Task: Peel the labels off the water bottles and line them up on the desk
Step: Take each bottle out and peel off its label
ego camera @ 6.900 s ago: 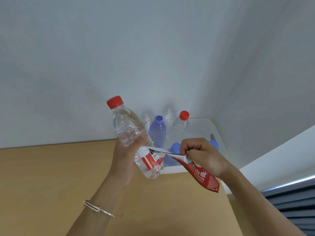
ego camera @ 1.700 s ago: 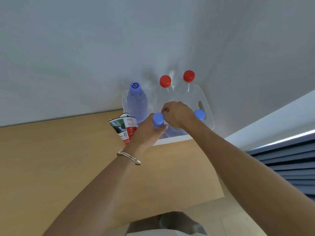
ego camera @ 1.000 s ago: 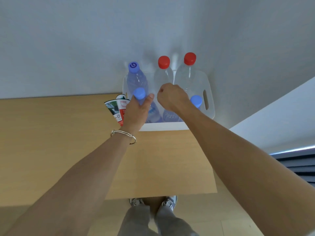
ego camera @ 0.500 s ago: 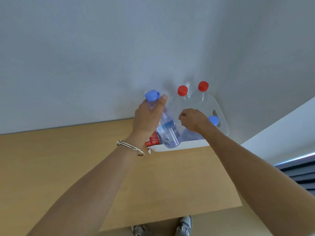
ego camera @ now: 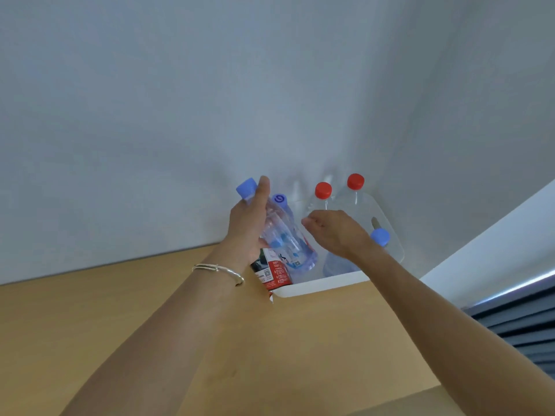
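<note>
My left hand (ego camera: 246,223) grips a blue-capped water bottle (ego camera: 285,241) around its upper body and holds it tilted above the white bin's (ego camera: 318,288) left end. The bottle carries a clear label with blue print. My right hand (ego camera: 333,232) hovers just right of the bottle with loosely curled fingers, holding nothing. In the bin stand another blue-capped bottle (ego camera: 280,201), two clear red-capped bottles (ego camera: 323,192) (ego camera: 356,183) without labels, and a blue-capped bottle (ego camera: 380,237) behind my right wrist. A peeled red label (ego camera: 271,273) sits on the desk against the bin's left side.
The wooden desk (ego camera: 120,325) runs along a pale wall, with the bin in the far right corner. The desk's right edge drops off near a dark slatted surface (ego camera: 522,319).
My left hand has lifted the blue-capped bottle out of the bin and tilted it. My right hand has drawn back from the bin toward the bottle. Earlier, a red label came off a red-capped bottle.
</note>
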`<state>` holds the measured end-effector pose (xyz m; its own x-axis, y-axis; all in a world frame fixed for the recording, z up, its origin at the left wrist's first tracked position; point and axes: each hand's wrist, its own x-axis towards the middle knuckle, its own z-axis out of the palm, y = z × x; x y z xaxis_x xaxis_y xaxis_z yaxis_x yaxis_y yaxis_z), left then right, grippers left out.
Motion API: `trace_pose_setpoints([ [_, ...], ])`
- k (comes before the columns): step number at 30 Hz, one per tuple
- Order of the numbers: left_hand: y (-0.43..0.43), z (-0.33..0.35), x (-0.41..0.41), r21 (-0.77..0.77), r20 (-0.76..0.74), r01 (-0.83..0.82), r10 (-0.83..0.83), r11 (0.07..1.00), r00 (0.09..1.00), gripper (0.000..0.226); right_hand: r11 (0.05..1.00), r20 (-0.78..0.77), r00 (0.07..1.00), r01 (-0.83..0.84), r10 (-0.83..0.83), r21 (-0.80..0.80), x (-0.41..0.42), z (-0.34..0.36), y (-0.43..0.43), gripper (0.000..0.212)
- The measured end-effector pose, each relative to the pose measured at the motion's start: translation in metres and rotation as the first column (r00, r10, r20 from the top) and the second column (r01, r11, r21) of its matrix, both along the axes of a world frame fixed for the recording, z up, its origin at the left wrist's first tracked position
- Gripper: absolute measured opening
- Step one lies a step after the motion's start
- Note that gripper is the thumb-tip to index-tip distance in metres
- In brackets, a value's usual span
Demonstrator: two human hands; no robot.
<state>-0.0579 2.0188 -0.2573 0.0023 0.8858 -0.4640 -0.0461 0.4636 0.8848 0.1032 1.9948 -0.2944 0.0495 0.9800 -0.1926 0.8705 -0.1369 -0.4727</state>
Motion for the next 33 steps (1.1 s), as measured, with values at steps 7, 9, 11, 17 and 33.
trace_pose_setpoints([
  [7,0.006,0.025,0.005,0.03,0.002,0.114,-0.114,0.993,0.993,0.05,0.993,-0.736,0.667,-0.057,0.118,0.107,-0.035,0.019,-0.015,0.012],
  [9,0.003,0.025,-0.001,0.116,-0.034,0.127,-0.124,0.985,0.992,0.046,0.999,-0.846,0.532,-0.021,0.035,0.028,-0.032,0.013,-0.007,0.043],
  [11,-0.002,0.02,-0.005,0.196,-0.073,0.09,-0.077,0.977,0.994,0.038,0.997,-0.955,0.288,-0.029,-0.064,-0.075,-0.029,0.009,-0.001,0.061],
  [17,-0.007,-0.005,-0.001,0.233,0.059,0.222,-0.241,0.947,0.969,0.061,0.981,-0.985,-0.046,-0.11,-0.168,-0.163,-0.044,0.017,0.011,0.069],
  [33,-0.018,-0.025,0.007,0.045,0.324,0.112,-0.12,0.993,0.938,0.069,0.981,-0.904,0.419,0.194,-0.088,-0.006,-0.03,0.0,0.005,0.029],
])
